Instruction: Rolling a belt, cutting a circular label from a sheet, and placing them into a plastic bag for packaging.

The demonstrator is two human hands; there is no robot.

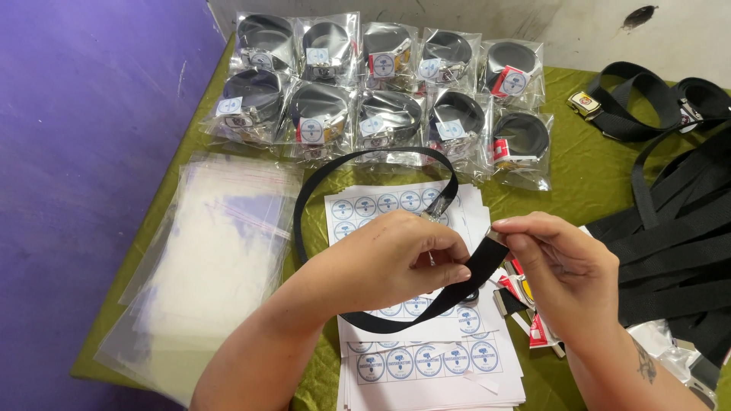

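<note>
Bagged belts (381, 91) behind sticker sheets (426, 358); empty bags (205, 266) left.

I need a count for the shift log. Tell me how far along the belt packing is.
Done: ten bagged belts lie in two rows at the back of the green table. In hand: the left hand and right hand hold one black belt, looped over the sticker sheets. Left: a pile of loose belts at right, with empty clear bags stacked at left.

two rows of clear plastic bags (384, 91) holding coiled black belts at the table's far edge, each with a round sticker, white sheets of round blue-and-white stickers (426, 358) at centre, stack of empty clear plastic bags (205, 266) at left
</note>
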